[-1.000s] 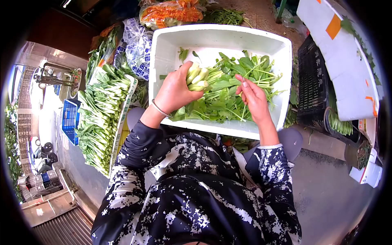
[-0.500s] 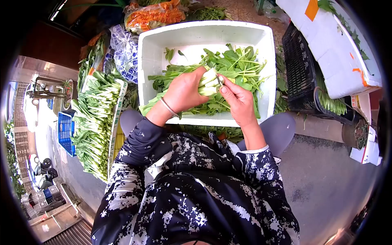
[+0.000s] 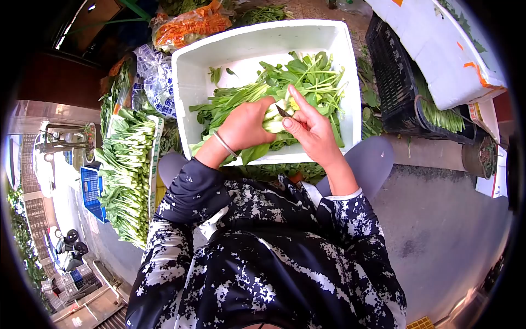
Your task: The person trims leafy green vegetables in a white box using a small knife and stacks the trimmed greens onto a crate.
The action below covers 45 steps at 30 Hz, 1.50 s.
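Observation:
My left hand (image 3: 245, 126), with a bangle at the wrist, is closed around a bunch of leafy greens (image 3: 272, 122). The pale, thick stem ends point right, while some leaves hang below the hand. In my right hand (image 3: 318, 134) is a small knife; its dark blade (image 3: 283, 112) shows between thumb and fingers against the stem ends, and its handle is hidden. The right index finger stretches upward past the stems. Both hands are over a white foam box (image 3: 350, 90), where loose greens (image 3: 307, 74) lie in a pile.
On the left, a tray is stacked with leafy greens (image 3: 129, 175), near a blue crate (image 3: 93, 192). Plastic bags of vegetables (image 3: 192, 24) lie beyond the foam box. At right, a black crate (image 3: 392, 77) stands under another white foam box (image 3: 438, 49).
The right index finger has lifted and extended, and the dark blade shows more clearly. My left hand keeps its grip on the greens. The whole view has shifted slightly.

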Each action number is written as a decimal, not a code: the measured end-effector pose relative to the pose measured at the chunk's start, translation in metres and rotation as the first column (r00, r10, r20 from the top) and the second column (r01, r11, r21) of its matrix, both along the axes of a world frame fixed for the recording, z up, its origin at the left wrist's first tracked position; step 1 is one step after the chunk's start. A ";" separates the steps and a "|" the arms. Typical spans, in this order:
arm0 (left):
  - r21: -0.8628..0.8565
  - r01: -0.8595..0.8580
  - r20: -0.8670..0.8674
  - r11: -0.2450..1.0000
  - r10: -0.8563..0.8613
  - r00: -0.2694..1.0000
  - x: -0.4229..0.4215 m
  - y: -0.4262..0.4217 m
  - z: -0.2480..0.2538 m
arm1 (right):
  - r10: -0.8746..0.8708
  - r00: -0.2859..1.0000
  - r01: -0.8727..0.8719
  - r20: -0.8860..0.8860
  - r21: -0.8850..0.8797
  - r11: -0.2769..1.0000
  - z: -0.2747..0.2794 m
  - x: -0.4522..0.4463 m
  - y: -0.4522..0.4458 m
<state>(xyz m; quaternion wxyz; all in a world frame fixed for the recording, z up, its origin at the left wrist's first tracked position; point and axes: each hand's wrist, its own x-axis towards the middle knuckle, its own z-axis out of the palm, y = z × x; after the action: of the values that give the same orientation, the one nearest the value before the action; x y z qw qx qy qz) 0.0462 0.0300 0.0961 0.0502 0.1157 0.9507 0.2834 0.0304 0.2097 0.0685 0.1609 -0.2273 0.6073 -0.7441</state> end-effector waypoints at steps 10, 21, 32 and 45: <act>-0.109 0.065 0.017 0.992 -0.063 0.998 0.000 0.004 0.002 | 0.057 0.989 -0.059 0.137 0.010 0.998 -0.011 -0.004 0.007; -0.154 0.075 0.014 0.985 -0.074 0.997 0.003 0.010 0.006 | 0.007 0.960 -0.009 0.278 0.005 1.000 -0.020 -0.006 0.017; -0.058 -0.201 -0.172 0.978 0.188 0.967 -0.010 0.012 -0.006 | -0.084 0.918 0.117 0.388 -0.061 0.991 -0.015 0.013 0.000; 0.084 -0.173 -0.141 0.981 0.183 0.973 -0.010 0.009 -0.008 | -0.081 0.925 0.136 0.370 -0.125 0.983 -0.027 0.007 -0.005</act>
<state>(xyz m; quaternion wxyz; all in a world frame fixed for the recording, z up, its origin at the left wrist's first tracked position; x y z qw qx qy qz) 0.0361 0.0388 0.0880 -0.0503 0.0524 0.9476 0.3112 0.0373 0.2052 0.0416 0.2115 -0.0628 0.5218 -0.8241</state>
